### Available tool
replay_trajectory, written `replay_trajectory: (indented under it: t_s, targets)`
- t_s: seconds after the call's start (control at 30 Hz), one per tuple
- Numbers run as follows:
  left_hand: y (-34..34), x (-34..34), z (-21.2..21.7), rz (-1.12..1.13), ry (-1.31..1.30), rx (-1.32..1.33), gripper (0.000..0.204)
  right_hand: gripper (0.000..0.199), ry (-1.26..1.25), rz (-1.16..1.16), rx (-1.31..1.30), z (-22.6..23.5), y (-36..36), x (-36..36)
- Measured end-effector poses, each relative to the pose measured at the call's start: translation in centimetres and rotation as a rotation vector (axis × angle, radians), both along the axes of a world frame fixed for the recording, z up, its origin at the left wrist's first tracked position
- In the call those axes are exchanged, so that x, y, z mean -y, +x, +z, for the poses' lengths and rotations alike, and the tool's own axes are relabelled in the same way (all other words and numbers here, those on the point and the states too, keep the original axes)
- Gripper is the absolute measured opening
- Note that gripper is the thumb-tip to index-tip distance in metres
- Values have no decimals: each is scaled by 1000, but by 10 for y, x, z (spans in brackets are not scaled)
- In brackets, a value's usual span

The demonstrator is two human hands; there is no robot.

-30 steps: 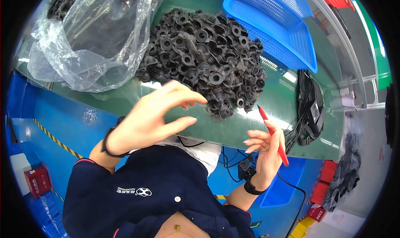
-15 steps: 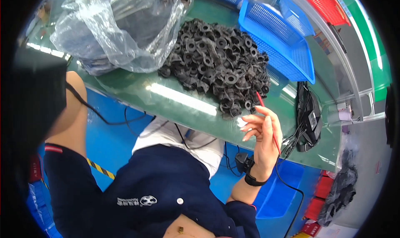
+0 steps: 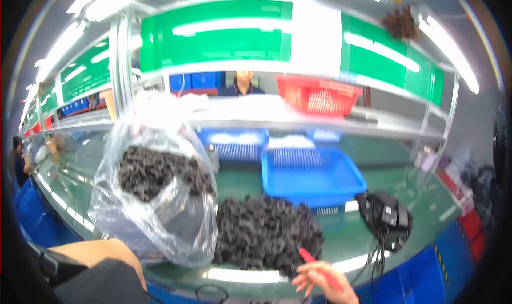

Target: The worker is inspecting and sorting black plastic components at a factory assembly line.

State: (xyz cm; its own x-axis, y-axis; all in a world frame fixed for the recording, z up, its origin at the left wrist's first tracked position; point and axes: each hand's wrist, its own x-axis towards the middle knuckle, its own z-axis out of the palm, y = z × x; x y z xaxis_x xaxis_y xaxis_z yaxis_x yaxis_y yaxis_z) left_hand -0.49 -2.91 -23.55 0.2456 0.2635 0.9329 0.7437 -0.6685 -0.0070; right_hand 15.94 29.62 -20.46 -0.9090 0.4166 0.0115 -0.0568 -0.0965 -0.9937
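Note:
My right hand (image 3: 322, 280) is low at the right of centre, its fingers bent around a slim red pen-like tool (image 3: 308, 256). One end of the tool points at a heap of small black rubber-like ring parts (image 3: 269, 232) on the green table. Motion blur hides the tool's exact kind. My left arm (image 3: 98, 250) enters at the lower left, partly behind a dark object, and its hand is out of sight. Close to that arm stands a large clear plastic bag (image 3: 186, 237), holding more black parts (image 3: 160, 171).
Behind the heap sits a blue perforated basket (image 3: 314, 189). A black pouch with cables (image 3: 386, 219) lies to its right. On the shelf above stands a red basket (image 3: 320, 96); one person (image 3: 244, 83) is beyond it, another (image 3: 18, 163) at far left.
My view has tilted up from my lap and the table to the shelf and room beyond. My right hand still holds the red tool and now shows at the lower edge.

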Motion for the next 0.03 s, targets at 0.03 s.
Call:
replay_trajectory:
  t_s: [0.03]
  targets:
    - [-19, -1, 9, 18, 33, -17, 69, 29, -150, 40, 62, 4, 3, 1]
